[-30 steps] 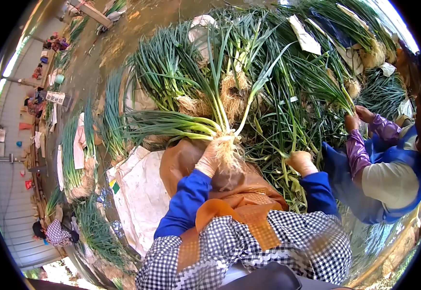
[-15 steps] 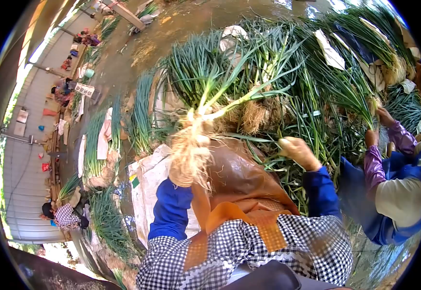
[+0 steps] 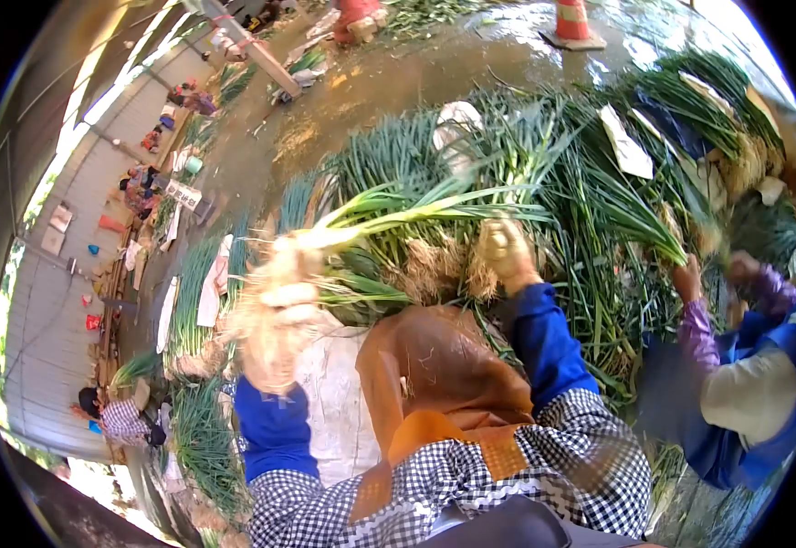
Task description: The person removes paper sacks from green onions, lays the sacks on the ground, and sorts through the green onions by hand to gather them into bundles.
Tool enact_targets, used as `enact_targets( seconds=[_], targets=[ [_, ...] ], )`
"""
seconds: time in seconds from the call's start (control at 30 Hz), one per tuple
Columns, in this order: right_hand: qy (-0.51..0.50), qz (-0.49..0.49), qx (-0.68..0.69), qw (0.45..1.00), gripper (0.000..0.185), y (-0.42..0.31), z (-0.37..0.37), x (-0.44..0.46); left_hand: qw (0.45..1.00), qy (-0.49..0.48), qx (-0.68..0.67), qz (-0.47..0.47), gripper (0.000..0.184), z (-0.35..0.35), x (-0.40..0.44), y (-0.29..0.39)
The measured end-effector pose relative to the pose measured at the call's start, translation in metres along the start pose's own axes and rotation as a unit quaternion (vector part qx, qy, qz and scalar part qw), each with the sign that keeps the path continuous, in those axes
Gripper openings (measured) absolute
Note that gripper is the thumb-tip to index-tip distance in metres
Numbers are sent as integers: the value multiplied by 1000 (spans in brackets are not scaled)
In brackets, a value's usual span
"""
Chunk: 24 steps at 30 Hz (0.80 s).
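Stretching from the gripping left hand (image 3: 279, 315), green onions (image 3: 375, 222) point toward the curled right hand (image 3: 509, 254).

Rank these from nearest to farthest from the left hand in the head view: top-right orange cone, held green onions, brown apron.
1. Held green onions: in the left hand.
2. Brown apron: over the lap, right of that hand.
3. Orange cone: top right, out on the wet floor.

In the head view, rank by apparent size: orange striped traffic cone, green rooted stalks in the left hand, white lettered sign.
1. Green rooted stalks
2. Orange striped traffic cone (cropped)
3. White lettered sign
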State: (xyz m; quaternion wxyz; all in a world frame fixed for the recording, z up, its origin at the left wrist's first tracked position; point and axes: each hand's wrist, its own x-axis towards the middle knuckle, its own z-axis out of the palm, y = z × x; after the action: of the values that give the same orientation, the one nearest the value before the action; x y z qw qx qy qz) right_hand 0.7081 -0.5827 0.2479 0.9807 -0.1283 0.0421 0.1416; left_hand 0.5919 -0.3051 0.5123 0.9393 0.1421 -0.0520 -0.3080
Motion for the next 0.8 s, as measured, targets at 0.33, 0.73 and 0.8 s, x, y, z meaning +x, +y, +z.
enact_targets(
  seconds=[0.33,0.73,0.8],
  targets=[
    [-44,-322,-396,859,34,48,126,-35,986,-3,-10,169,45,51,-12,33],
    [-138,-129,-977,95,21,77,47,84,929,-26,160,332,23,49,-73,74],
    [-129,44,-989,-61,27,37,-49,90,906,3,227,358,18,63,-67,67]
  ],
)
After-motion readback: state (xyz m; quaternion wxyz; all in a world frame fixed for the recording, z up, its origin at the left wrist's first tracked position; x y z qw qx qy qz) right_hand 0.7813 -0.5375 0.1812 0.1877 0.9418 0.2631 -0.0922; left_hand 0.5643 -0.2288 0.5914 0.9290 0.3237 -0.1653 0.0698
